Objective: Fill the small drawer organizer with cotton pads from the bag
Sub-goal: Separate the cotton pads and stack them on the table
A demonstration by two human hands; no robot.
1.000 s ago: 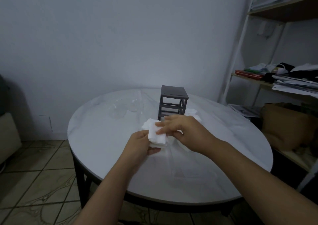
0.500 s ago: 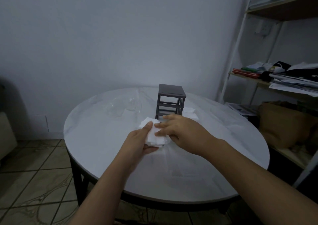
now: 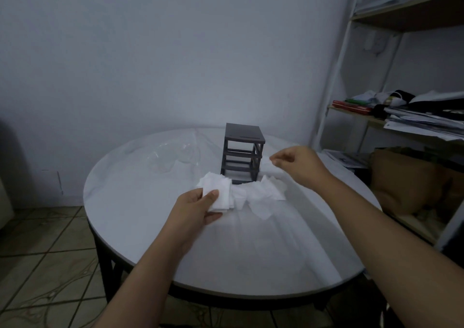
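Note:
A small dark drawer organizer frame (image 3: 243,153) stands upright near the middle of the round white table (image 3: 140,209), its slots showing no drawers. My left hand (image 3: 194,208) holds a stack of white cotton pads (image 3: 218,191) just in front of the frame. More loose cotton pads (image 3: 263,195) lie scattered on the table at the frame's foot and to its right. My right hand (image 3: 296,163) hovers to the right of the frame, fingers pinched together; whether a pad is between them is unclear. A clear plastic bag (image 3: 173,155) lies crumpled at the back left.
A white metal shelf unit (image 3: 334,76) with papers, books and cloth stands at the right, close to the table edge. A brown cardboard box (image 3: 401,177) sits low beside it. Tiled floor lies to the left.
My right hand has left the stack in my left hand and moved up and right, beside the frame. The scattered pads it was covering now show. The left hand kept its stack.

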